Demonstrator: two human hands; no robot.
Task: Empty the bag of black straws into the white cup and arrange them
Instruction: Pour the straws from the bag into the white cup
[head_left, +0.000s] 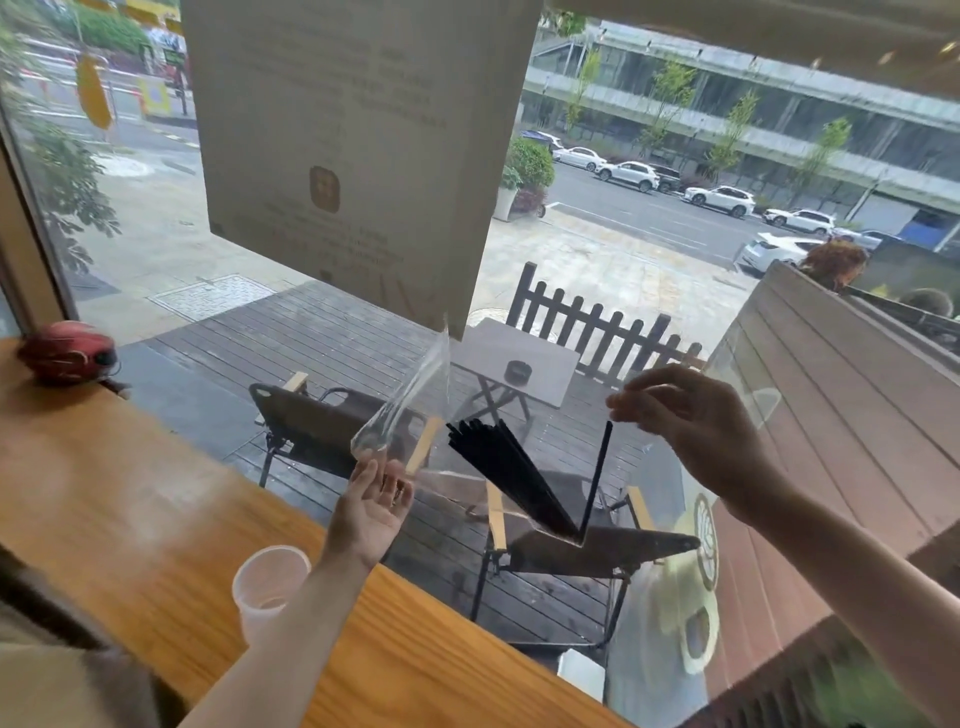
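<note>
1. Left hand (370, 506) first: we hold it palm up with the fingers loosely spread, and its fingertips pinch the lower end of the clear plastic bag (410, 402), which rises slack and crumpled above it.
2. Our right hand (691, 415) is raised at the other side, thumb and fingers drawn together in a light pinch. One black straw (597, 478) hangs just below those fingertips; whether we grip the straw itself or the film around it we cannot tell.
3. The bundle of black straws (506, 475) leans between our hands, fanned at the top and gathered at the bottom, where it meets the single straw in a V. Clear film seems to sag under that point, so we judge the straws are not yet free of the bag.
4. The white cup (267, 584) stands upright on the wooden counter (130, 499), below and left of the bundle, beside our left forearm. It looks empty of straws.
5. Handling, as we judge it: the straws are light, stiff and smooth, so they will slide out all at once if the bag tips. The film is soft and slippery and gives no support.
6. We would therefore grip the bundle through the film near its gathered lower end, bring that end over the cup, which could tip easily, and let the straws drop in together.
</note>
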